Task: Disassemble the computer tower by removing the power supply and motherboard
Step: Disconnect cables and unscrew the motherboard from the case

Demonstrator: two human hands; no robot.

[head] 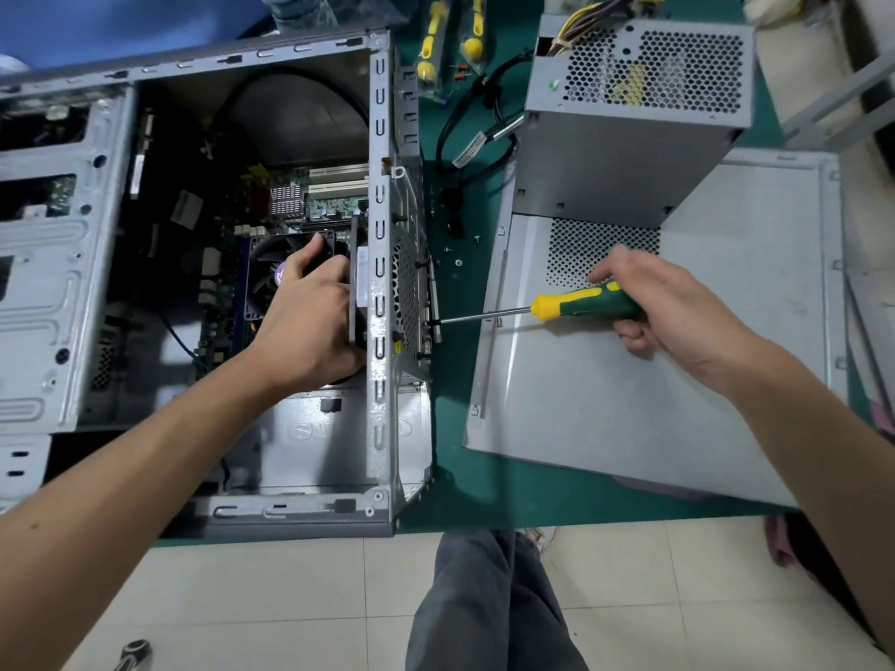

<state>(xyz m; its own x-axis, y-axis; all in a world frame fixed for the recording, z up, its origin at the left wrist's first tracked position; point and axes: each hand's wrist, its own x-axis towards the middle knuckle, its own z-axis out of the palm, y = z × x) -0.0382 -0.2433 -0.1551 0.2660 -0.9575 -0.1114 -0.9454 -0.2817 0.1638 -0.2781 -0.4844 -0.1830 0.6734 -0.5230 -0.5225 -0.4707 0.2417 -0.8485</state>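
Note:
The open grey computer tower (72, 283) lies on its side on the green mat. The motherboard (334, 201) sits inside it, with a black CPU fan (264, 276) on top. My left hand (310, 312) reaches into the case and grips the rear case fan (358, 283) against the back panel. My right hand (649, 297) holds a green and yellow screwdriver (581, 302). Its tip meets a screw on the outside of the rear panel (411, 293). The grey power supply (629, 118) stands outside the case, on the far right.
The removed side panel (629, 404) lies flat on the mat under my right hand. Black cables (465, 138) and small loose screws lie between case and power supply. Two more yellow-handled screwdrivers (428, 46) lie at the back. My knees and the tiled floor are below the table edge.

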